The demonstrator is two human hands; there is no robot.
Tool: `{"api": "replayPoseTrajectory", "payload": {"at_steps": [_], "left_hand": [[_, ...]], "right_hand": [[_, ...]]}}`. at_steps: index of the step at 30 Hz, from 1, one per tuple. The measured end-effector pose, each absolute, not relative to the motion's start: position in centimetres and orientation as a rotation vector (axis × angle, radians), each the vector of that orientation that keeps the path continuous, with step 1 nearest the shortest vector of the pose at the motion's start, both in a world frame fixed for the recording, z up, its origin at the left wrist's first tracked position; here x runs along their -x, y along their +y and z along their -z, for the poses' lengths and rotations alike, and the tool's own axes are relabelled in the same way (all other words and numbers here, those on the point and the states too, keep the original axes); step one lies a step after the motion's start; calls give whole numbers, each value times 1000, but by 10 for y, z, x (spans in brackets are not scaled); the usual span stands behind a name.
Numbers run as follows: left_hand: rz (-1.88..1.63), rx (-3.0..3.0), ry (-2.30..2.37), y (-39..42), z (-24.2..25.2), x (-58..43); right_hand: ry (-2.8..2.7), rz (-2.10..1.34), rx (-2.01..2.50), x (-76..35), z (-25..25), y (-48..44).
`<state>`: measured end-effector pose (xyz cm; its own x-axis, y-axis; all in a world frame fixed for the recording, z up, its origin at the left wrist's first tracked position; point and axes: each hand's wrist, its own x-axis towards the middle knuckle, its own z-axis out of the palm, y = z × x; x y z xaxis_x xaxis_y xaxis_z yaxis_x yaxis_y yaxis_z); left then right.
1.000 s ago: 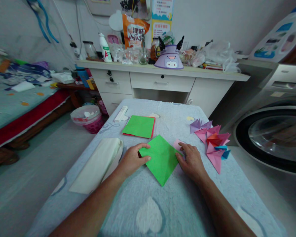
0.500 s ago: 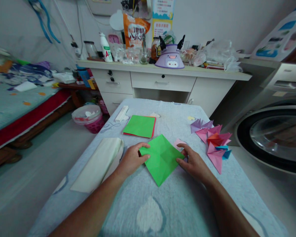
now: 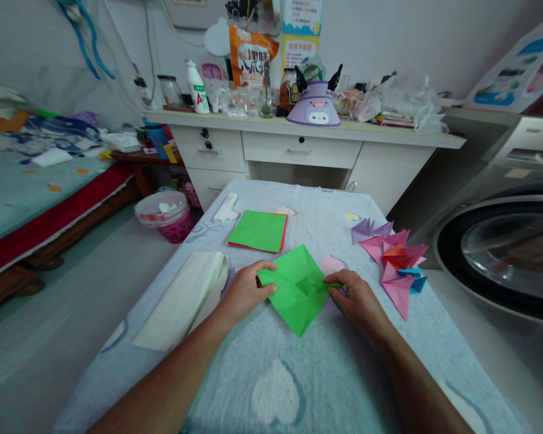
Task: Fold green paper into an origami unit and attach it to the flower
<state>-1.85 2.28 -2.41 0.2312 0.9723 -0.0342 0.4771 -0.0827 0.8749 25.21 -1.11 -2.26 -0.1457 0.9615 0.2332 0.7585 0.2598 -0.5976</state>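
Observation:
A creased square of green origami paper is held just over the cloth, one corner pointing toward me. My left hand pinches its left corner between thumb and fingers. At the opposite corner, my right hand pinches the paper, which bends up around the fingertips there. Behind it lies a stack of paper squares, green on top with red showing at the edge. Several folded paper pieces in purple, pink, orange-red and blue sit together on the right.
A pale folded cloth or paper lies left of my left arm, and a narrow white box farther back. Light blue patterned cloth covers the table. Beyond stand a cluttered white desk, a pink bin and a washing machine.
My right hand has closed more tightly on the right corner, bending it upward and inward. The left hand keeps its pinch. The whole view has shifted slightly.

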Motion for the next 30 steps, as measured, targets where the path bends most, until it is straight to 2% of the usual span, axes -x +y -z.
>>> {"api": "replayPoseTrajectory", "payload": {"at_steps": [7,20,30], "left_hand": [[-790,-1740,1386,23,21,19],[-898,-1755,1269,17,17,12],[-898,-1967,1368,12,8,9]], "right_hand": [[-1890,-307,1413,-246,23,-12],[-1875,-475,1260,-221,23,-22],[-1883,-353,1187,-219,20,-20]]}}
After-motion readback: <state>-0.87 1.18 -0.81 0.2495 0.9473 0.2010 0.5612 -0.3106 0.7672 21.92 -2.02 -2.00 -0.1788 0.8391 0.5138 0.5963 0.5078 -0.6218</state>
